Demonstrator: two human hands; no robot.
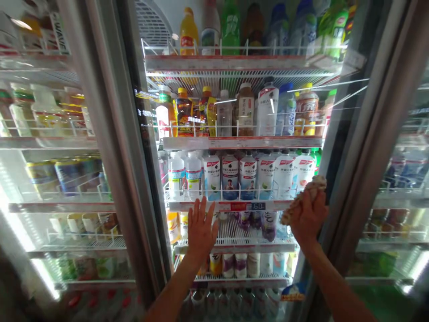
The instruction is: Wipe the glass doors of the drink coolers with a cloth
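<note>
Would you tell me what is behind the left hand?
A wire shelf with bottled drinks shows around the left hand; its palm covers whatever stands directly behind.

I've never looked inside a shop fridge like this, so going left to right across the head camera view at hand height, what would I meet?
Door frame → left hand → purple-labelled bottles → right hand clutching a crumpled packet → next door frame

Shelf (241, 142): behind centre glass door (234, 179).
Bottles (266, 112): on shelf.
Cans (67, 176): behind left glass door (60, 214).
Post (112, 134): between doors.
</note>
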